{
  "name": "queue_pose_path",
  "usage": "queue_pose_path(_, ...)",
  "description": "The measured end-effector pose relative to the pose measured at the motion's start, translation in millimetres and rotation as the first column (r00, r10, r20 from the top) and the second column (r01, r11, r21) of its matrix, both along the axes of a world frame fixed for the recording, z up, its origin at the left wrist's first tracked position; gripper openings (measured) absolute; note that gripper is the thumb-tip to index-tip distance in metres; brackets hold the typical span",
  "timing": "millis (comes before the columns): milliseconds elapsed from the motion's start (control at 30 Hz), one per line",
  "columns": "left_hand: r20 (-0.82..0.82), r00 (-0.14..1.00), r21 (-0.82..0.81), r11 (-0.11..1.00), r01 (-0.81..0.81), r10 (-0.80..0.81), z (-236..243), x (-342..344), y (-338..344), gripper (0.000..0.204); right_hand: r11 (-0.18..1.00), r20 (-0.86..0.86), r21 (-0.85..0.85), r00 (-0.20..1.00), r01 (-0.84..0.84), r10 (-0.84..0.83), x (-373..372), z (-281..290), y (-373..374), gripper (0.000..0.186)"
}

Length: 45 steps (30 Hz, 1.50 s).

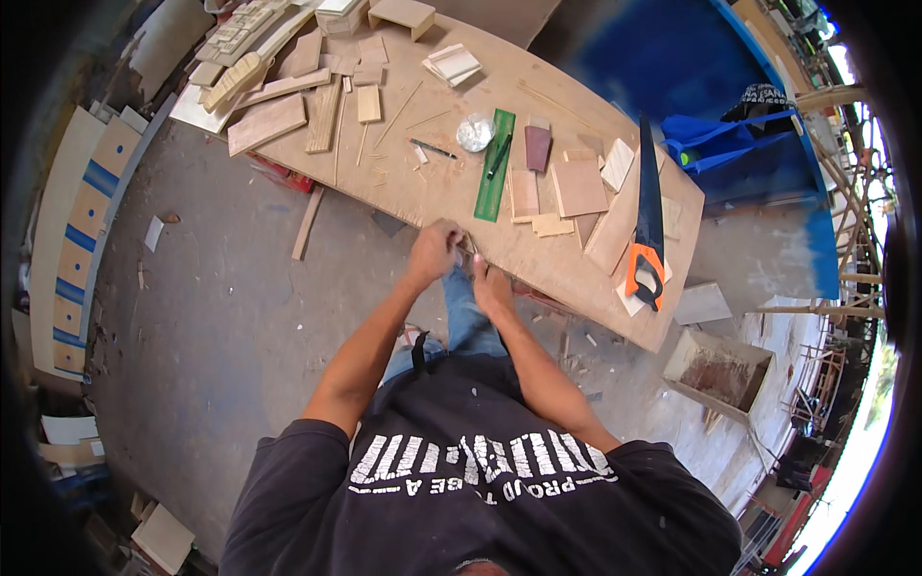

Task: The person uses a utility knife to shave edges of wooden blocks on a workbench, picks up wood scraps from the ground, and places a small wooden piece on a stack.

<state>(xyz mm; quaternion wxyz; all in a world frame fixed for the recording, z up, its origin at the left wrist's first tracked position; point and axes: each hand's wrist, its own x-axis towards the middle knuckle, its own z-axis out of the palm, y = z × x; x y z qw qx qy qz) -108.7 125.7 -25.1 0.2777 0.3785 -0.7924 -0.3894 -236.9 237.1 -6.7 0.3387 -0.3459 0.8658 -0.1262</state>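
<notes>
While both hands work at the near edge of the plywood worktop (451, 182), the left hand (432, 252) is curled shut around a small thin piece (468, 246) that pokes out on its right side; what the piece is, too small to tell. The right hand (490, 285) sits just beside it, touching the same edge, fingers bent down; can't tell whether they grip anything.

Landmark is the green ruler (496, 165), lying lengthwise on the worktop:
- Hands: just below its near end, at the board edge.
- Black pen (498, 156): lying on the ruler.
- Second pen (433, 149) and crumpled clear plastic (474, 132): just left of it.
- Small flat wood offcuts (576, 187): just right of it, some overlapping.
- Handsaw (648, 206) with orange-and-black handle: further right, past the offcuts, handle toward the near edge.
- Longer wood strips and blocks (269, 123): well to the left, at the far-left end of the worktop.
- Open wooden box (718, 370): on the floor, well to the lower right.
</notes>
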Motion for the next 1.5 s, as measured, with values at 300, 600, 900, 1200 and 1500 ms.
queue_pose_path(300,-0.149,0.851,0.720,0.646,-0.256,0.504,1,100,48,0.015,0.795,0.289,-0.402,0.887,0.454,-0.361,-141,9,101,0.047)
queue_pose_path(600,-0.119,0.857,0.878,0.456,-0.145,0.502,-10,97,102,0.014,0.930,-0.096,-0.365,0.992,0.045,-0.086,-50,18,200,0.036)
queue_pose_path(900,-0.060,0.899,0.873,0.459,-0.163,0.433,-38,90,170,0.011,0.925,-0.011,0.113,0.930,-0.363,0.366,-6,-14,186,0.052)
queue_pose_path(1200,-0.091,0.918,0.775,0.607,-0.179,0.387,-32,47,184,0.014,0.932,0.043,0.219,0.957,-0.290,0.288,-24,-81,213,0.036)
queue_pose_path(1500,-0.070,0.992,0.036,0.994,-0.107,0.109,-10,39,122,0.017,0.982,-0.083,0.186,0.995,-0.039,0.055,-28,-121,227,0.026)
